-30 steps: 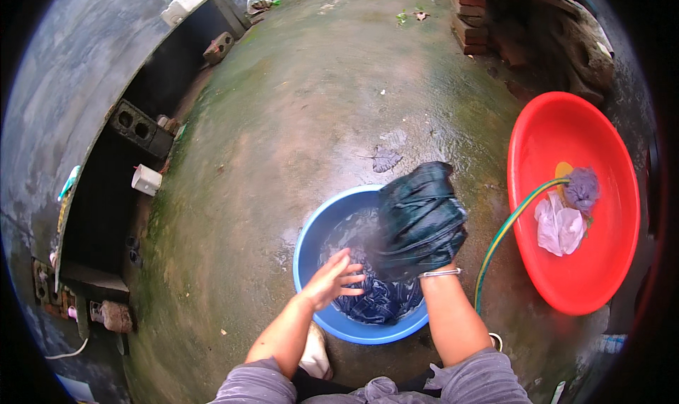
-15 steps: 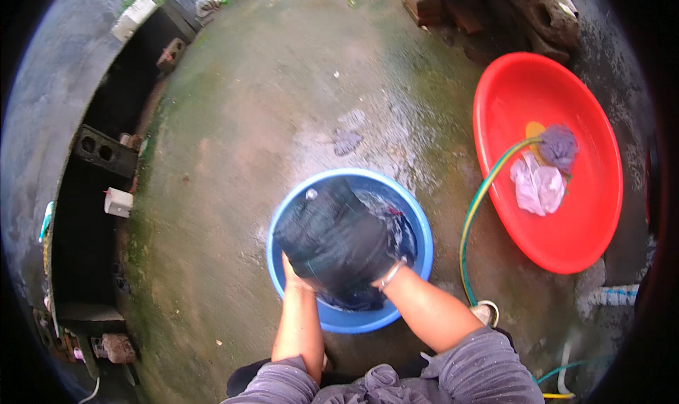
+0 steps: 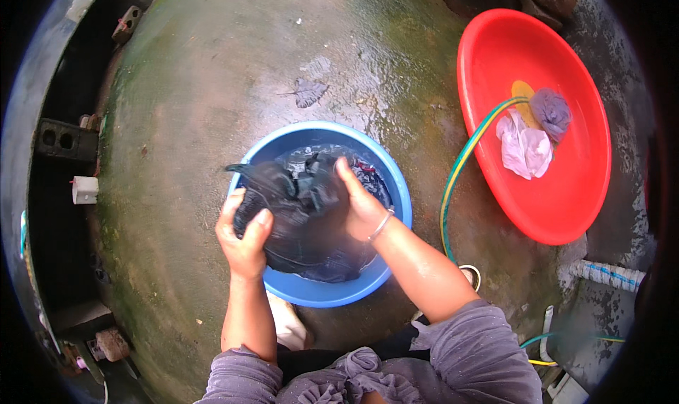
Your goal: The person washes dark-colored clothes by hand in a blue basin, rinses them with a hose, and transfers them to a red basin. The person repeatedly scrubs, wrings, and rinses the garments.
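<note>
A wet, dark piece of clothing point(image 3: 300, 224) is bunched up over the blue basin point(image 3: 339, 294), and both hands hold it. My left hand point(image 3: 244, 238) grips its left side, thumb on top and fingers round the edge. On the other side my right hand point(image 3: 362, 209) has its thumb up along the cloth, with the other fingers hidden. A bracelet point(image 3: 382, 224) circles my right wrist. Behind the held garment, more soaked laundry point(image 3: 371, 178) with a bit of red lies in the basin's water. The held cloth is partly blurred.
To the right, a large red tub point(image 3: 566, 199) holds a pale pink cloth point(image 3: 525, 149), a grey-purple bundle point(image 3: 550, 113) and something yellow. A green-yellow hose point(image 3: 453, 185) runs over its rim. A leaf point(image 3: 308, 93) lies on the wet concrete. Hollow blocks point(image 3: 67, 139) line the left.
The garment was spread over both hands; now it is bunched, with both thumbs showing on it. My left hand has moved out to the basin's left rim. The whole view has shifted.
</note>
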Demonstrator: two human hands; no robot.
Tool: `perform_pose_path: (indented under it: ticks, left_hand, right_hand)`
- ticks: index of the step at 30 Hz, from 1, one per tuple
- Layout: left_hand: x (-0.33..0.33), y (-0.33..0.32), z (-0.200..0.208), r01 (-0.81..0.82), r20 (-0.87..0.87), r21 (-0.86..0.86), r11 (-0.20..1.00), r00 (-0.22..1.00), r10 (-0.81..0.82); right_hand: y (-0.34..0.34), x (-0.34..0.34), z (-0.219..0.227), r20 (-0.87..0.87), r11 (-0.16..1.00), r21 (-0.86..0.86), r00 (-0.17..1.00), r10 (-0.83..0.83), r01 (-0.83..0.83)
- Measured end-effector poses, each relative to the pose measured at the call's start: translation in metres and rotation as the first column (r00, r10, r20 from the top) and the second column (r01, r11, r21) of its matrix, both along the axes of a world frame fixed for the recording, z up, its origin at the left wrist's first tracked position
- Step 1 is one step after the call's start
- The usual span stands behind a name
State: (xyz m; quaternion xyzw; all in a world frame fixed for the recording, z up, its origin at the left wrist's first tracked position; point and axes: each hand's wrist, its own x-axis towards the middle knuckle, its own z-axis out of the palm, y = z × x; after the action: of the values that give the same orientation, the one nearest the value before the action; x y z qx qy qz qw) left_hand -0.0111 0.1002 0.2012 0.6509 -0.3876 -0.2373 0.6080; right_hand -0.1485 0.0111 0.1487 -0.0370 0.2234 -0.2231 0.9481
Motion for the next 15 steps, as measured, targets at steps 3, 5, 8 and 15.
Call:
perform_pose_path:
  ticks: [3, 5, 8, 15]
  left_hand:
    - [-0.005, 0.006, -0.014, 0.057, -0.275, 0.047, 0.997, 0.961, -0.042]
    - [-0.004, 0.002, -0.016, 0.069, -0.484, 0.110, 0.991, 0.875, -0.007]
    - [-0.003, -0.001, -0.031, 0.155, -0.679, 0.140, 0.978, 0.734, -0.019]
    - [-0.002, 0.014, -0.046, 0.137, -0.859, 0.227, 0.964, 0.494, 0.132]
  right_hand:
    - [-0.002, 0.005, -0.004, -0.135, 0.988, -0.139, 0.988, -0.080, 0.061]
    - [-0.003, 0.005, 0.011, -0.216, 0.962, -0.248, 0.961, -0.173, 0.118]
    - [-0.001, 0.004, 0.020, -0.243, 0.896, -0.432, 0.944, -0.224, 0.102]
    - [0.018, 0.016, 0.002, -0.305, 0.705, -0.701, 0.939, -0.160, -0.107]
